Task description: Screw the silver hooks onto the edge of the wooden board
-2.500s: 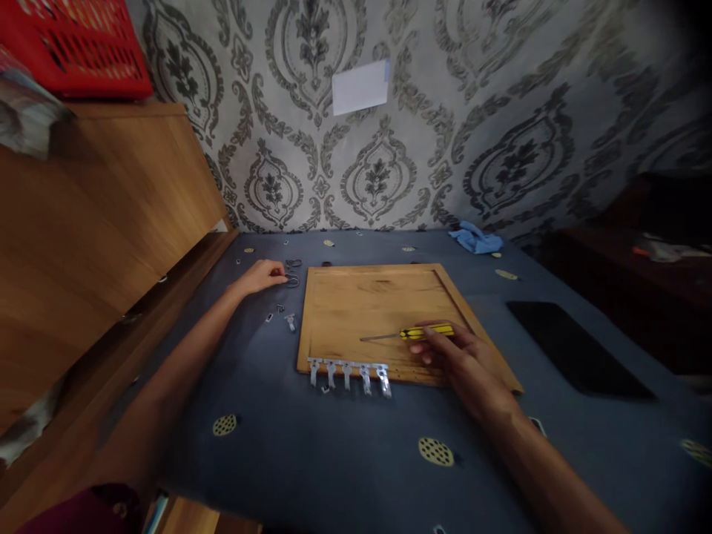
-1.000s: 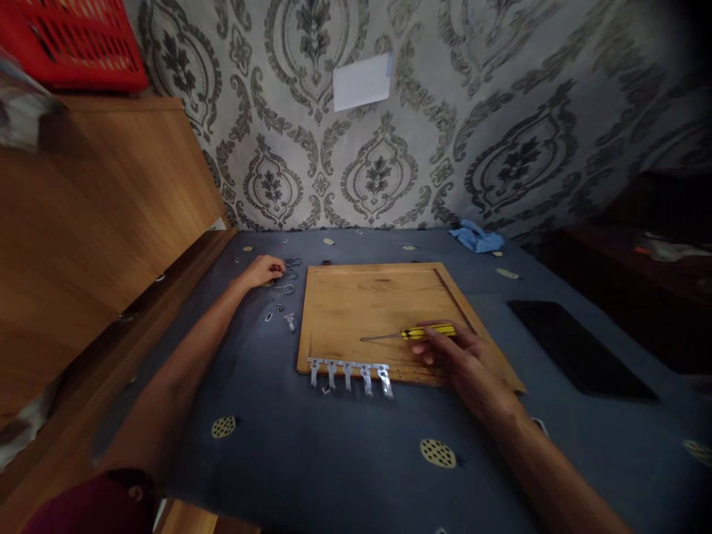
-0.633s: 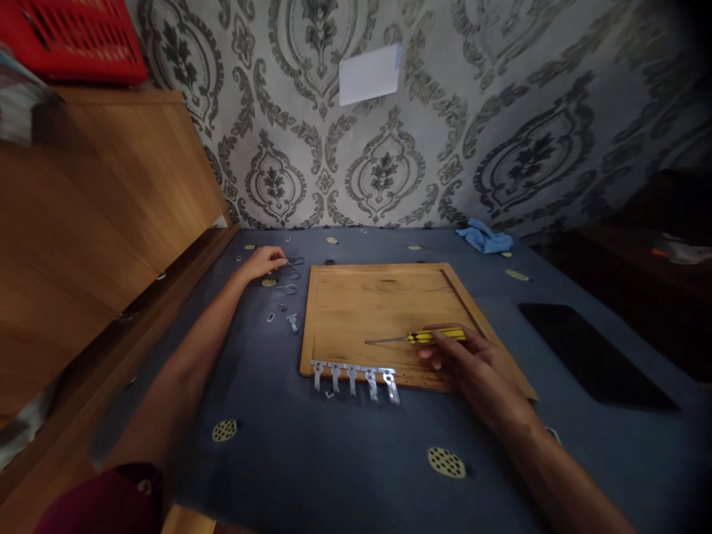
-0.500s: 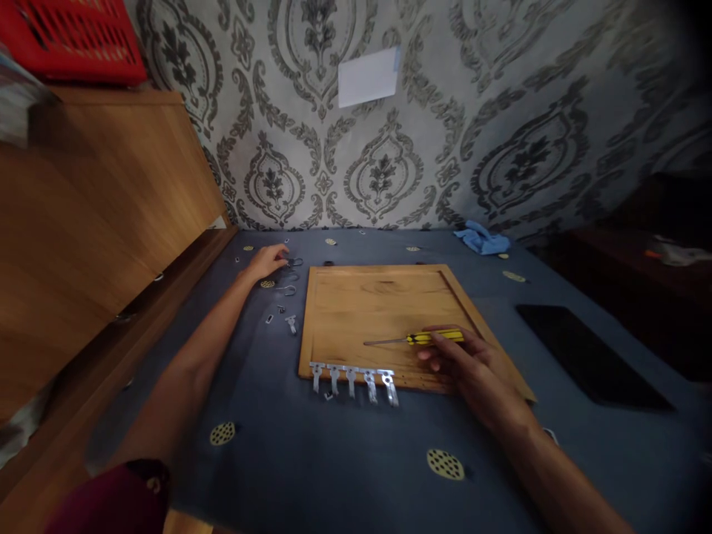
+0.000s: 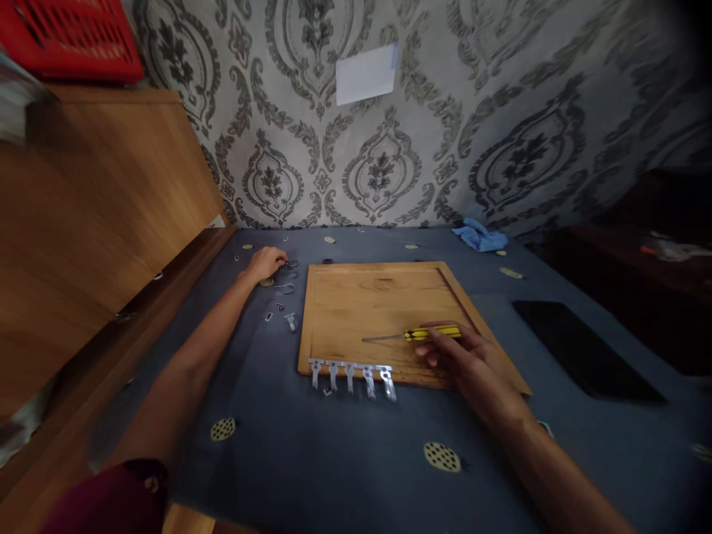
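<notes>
Gripping the screwdriver (image 5: 412, 335) by its handle (image 5: 439, 331) in the right hand (image 5: 466, 357) — presumably to keep the shaft (image 5: 385, 339) free over the wooden board (image 5: 356, 308). Bunching the left hand (image 5: 267, 263) at metal hooks (image 5: 292, 264) on the surface (image 5: 334, 460) — cannot tell whether pinching one.

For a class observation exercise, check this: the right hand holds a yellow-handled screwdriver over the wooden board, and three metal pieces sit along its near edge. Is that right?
Not quite: the head view shows five metal pieces along the near edge of the wooden board, not three. The right hand does hold the yellow-handled screwdriver over it.
</notes>
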The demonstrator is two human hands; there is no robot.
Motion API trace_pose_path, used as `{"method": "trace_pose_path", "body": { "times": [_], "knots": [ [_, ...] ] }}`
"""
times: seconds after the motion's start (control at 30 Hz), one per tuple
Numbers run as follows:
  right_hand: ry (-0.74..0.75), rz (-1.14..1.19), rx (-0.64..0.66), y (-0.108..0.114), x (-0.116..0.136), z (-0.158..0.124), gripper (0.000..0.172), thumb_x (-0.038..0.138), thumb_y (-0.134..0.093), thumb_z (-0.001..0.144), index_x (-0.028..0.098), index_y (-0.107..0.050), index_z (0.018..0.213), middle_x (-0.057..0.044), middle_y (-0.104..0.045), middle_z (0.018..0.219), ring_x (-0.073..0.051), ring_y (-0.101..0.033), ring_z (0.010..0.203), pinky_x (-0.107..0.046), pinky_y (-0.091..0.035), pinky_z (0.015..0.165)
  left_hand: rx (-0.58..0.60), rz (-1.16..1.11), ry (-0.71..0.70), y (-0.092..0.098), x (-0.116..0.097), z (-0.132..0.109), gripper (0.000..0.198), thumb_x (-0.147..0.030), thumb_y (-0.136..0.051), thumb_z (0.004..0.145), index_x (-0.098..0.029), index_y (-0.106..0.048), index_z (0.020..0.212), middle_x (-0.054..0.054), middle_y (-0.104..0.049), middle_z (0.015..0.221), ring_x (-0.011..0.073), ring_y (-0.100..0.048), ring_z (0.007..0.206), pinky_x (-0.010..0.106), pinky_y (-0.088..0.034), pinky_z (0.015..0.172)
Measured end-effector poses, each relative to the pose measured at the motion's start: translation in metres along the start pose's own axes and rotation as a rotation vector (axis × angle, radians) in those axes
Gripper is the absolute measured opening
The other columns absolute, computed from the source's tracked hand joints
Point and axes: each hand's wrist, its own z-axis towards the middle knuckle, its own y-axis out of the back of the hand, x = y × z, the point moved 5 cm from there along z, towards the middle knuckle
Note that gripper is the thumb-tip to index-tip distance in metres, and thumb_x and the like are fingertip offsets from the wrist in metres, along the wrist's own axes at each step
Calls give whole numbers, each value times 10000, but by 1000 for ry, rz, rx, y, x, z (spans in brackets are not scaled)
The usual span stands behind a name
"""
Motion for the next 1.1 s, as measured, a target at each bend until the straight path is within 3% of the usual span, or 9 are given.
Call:
{"method": "trace_pose_path", "body": {
  "times": [0.37,0.6,0.73,0.87,1.0,1.1],
  "knots": [
    [-7,28,-4,0,-1,0,557,622,-920,522,200,-672,788,-32,-685,628,-130,-565,510,-238,-461,493,-80,-54,51,8,-10,-11,234,-313,-640,963,-171,-661,1147,79,-689,1148,229,-659,1058,438,-530,948],
    [-23,43,-5,0,-3,0,561,604,-933,507,201,-703,823,-44,-709,648,-146,-609,542,-232,-479,491,-249,-167,93,28,-5,-64,232,-176,-576,898,-216,-692,1094,54,-754,1023,234,-686,966,329,-498,844],
    [-28,46,-12,1,-5,0,549,589,-933,516,200,-718,837,-41,-714,652,-133,-604,536,-215,-486,497,-240,-241,40,15,-19,-107,177,-166,-553,899,-204,-691,1003,24,-746,891,189,-685,808,286,-495,749],
    [-29,45,-10,-1,-3,-2,538,593,-938,501,210,-720,811,-31,-706,634,-132,-608,537,-208,-493,495,-227,-265,-23,-3,-41,-142,160,-173,-572,897,-230,-690,988,15,-739,933,191,-680,848,296,-501,788],
    [-20,36,-6,-3,0,-3,546,601,-939,485,211,-724,802,-31,-709,645,-147,-628,555,-218,-498,481,-249,-253,-36,-11,-52,-155,202,-152,-534,908,-240,-692,997,44,-706,996,228,-655,964,348,-502,867],
    [-13,41,-3,-4,0,-3,536,583,-940,492,208,-717,804,-29,-708,639,-142,-631,557,-207,-495,482,-266,-253,-28,-12,-52,-155,189,-122,-536,892,-227,-680,953,45,-689,964,225,-646,944,354,-505,866]
  ]
}}
